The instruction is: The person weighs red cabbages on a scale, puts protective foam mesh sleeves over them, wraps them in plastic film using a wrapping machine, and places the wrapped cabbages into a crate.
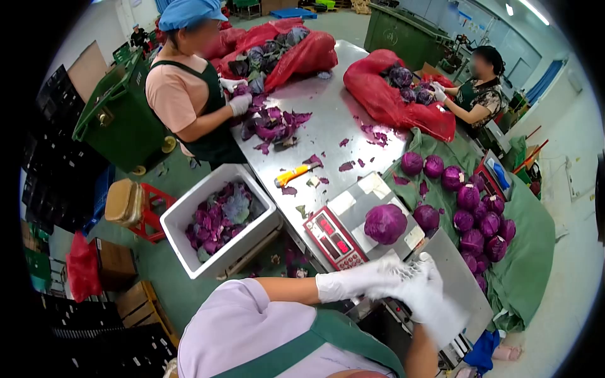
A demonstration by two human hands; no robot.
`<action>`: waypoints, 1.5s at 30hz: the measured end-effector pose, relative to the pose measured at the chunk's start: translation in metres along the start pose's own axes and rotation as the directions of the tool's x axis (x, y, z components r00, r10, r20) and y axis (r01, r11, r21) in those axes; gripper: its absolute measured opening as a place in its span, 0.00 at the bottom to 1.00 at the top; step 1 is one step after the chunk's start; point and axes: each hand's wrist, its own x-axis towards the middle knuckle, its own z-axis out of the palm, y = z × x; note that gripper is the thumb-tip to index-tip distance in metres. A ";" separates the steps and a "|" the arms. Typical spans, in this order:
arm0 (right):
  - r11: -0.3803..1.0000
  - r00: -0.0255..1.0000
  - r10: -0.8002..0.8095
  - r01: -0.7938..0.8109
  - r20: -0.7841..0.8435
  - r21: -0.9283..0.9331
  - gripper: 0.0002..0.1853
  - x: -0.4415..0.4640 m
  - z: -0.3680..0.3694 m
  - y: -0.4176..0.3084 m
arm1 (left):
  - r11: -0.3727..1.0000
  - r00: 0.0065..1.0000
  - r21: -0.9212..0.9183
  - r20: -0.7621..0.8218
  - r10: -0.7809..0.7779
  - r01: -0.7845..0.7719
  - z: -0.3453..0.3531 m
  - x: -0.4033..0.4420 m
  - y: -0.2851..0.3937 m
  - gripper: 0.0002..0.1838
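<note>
My left hand (372,277), in a white glove, reaches across to the right, just below the scale. My right hand (432,293), gloved in white too, is beside it, blurred by motion. The hands meet or overlap, and their fingers are smeared, so anything between them cannot be made out. Above them a purple cabbage (386,224) rests on the scale (353,201), whose red panel (335,239) faces me. Another cabbage (426,217) sits just right of the scale.
Several cabbages (468,196) lie on a green cloth (529,252) at the right. A white bin (217,268) holds trimmed leaves. On the metal table (315,94) are a yellow-orange knife (293,175), leaf scraps and red mesh sacks (378,94). Two co-workers handle cabbages beyond.
</note>
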 end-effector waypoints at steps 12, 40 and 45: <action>-0.324 0.810 -0.459 0.231 0.366 -0.917 0.14 0.151 0.062 -0.074 | 0.898 0.775 -0.402 -0.620 -0.122 -0.180 -0.054 0.048 -0.015 0.24; 0.879 0.987 0.114 -0.046 0.116 -0.475 0.29 -0.141 0.003 -0.020 | 0.545 0.974 -0.834 0.041 0.225 -0.090 0.021 -0.042 -0.041 0.17; 0.827 0.942 0.320 -0.330 0.101 0.454 0.29 -0.210 -0.006 -0.002 | 0.911 0.990 -0.408 0.094 0.105 -0.058 0.109 -0.008 -0.062 0.13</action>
